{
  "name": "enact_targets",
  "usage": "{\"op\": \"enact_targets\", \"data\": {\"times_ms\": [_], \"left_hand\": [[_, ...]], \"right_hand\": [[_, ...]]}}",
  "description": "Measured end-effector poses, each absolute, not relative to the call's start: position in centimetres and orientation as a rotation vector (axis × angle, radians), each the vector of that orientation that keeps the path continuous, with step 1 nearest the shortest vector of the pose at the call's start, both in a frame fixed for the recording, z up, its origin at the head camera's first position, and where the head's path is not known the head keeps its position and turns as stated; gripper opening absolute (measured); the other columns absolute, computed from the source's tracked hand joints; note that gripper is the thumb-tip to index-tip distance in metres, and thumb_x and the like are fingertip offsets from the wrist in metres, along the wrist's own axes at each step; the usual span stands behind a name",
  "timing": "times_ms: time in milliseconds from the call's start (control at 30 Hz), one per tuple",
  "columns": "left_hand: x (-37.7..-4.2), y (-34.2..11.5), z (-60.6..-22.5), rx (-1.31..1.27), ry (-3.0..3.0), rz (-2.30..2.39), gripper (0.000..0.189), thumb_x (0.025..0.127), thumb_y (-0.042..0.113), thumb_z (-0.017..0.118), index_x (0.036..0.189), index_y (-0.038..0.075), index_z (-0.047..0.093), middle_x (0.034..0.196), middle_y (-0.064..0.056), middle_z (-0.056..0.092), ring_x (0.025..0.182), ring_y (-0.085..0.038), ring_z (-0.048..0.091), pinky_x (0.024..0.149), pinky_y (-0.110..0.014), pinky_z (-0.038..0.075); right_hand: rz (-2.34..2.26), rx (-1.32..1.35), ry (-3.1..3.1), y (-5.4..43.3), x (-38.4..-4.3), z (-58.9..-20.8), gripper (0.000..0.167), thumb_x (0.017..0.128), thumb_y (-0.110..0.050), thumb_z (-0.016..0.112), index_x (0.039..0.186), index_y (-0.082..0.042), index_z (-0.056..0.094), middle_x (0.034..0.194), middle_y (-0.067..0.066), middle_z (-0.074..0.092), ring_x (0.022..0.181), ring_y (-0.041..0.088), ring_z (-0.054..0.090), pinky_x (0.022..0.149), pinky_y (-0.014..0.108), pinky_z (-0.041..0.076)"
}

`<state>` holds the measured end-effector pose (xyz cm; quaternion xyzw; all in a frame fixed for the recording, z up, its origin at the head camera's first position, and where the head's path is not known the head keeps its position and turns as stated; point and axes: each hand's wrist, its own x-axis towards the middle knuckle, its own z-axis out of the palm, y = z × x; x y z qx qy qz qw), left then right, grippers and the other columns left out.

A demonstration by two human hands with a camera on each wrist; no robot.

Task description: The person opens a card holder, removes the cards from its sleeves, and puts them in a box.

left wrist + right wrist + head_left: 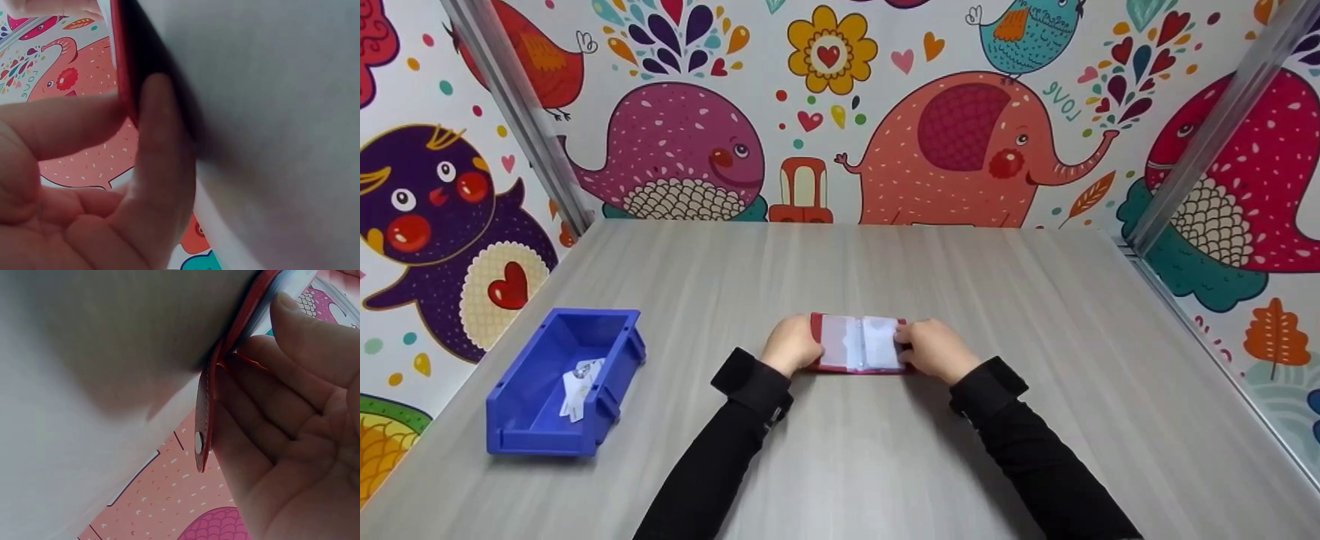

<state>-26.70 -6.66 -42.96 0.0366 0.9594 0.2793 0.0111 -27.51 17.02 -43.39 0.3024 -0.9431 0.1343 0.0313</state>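
A red card holder (840,341) with clear plastic sleeves lies opened out on the table, in the middle of the head view. My left hand (791,345) pinches its left cover; in the left wrist view, the red edge (125,73) sits between thumb and finger. At the opposite side my right hand (937,349) grips the right edge. There the right thumb (298,332) rests on the sleeve side, with the other fingers against the cover. A strap (203,422) with a metal snap hangs loose beside those fingers.
To the left stands a blue plastic bin (540,442) holding white pieces (579,390) that look like cards or paper. The wood-grain table (840,465) meets a cartoon-printed wall (810,150) at the back, with metal posts (521,112) at the corners.
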Motion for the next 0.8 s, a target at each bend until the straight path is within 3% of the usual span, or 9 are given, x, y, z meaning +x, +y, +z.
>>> {"op": "enact_targets", "data": {"times_ms": [200, 400, 633, 800], "left_hand": [[-26.81, -6.74, -43.06, 0.144, 2.992, 0.894, 0.019, 0.071, 0.000, 0.070, 0.088, -0.006, 0.066, 0.090, -0.018, 0.068, 0.087, -0.033, 0.063, 0.084, -0.041, 0.051], [-26.84, -6.58, -42.97, 0.127, 2.981, 0.899, 0.022, 0.071, -0.001, 0.070, 0.091, -0.008, 0.066, 0.093, -0.019, 0.068, 0.089, -0.035, 0.063, 0.086, -0.042, 0.050], [-26.82, -6.56, -42.82, 0.101, 2.963, 0.901, 0.024, 0.072, 0.000, 0.071, 0.094, -0.008, 0.065, 0.094, -0.019, 0.068, 0.090, -0.034, 0.063, 0.086, -0.041, 0.050], [-26.76, -6.59, -42.81, 0.075, 2.945, 0.909, 0.024, 0.072, -0.001, 0.072, 0.094, -0.008, 0.065, 0.094, -0.018, 0.068, 0.090, -0.034, 0.063, 0.087, -0.041, 0.050]], "right_hand": [[0.404, 1.001, -2.842, 17.27, -27.43, -43.47, 0.023, 0.077, 0.004, 0.075, 0.068, -0.004, 0.055, 0.101, 0.018, 0.072, 0.069, 0.023, 0.056, 0.062, 0.035, 0.045], [0.425, 1.034, -2.829, 17.52, -27.52, -43.44, 0.016, 0.081, 0.003, 0.074, 0.074, -0.002, 0.060, 0.105, 0.019, 0.071, 0.086, 0.032, 0.067, 0.071, 0.040, 0.051], [0.485, 0.987, -2.849, 17.62, -27.81, -43.38, 0.010, 0.084, 0.001, 0.074, 0.082, -0.003, 0.065, 0.080, 0.007, 0.065, 0.071, 0.022, 0.055, 0.068, 0.038, 0.049], [0.551, 0.921, -2.839, 17.44, -28.11, -43.44, 0.011, 0.084, 0.002, 0.074, 0.092, -0.003, 0.068, 0.090, 0.009, 0.069, 0.080, 0.023, 0.061, 0.074, 0.042, 0.052]]}}
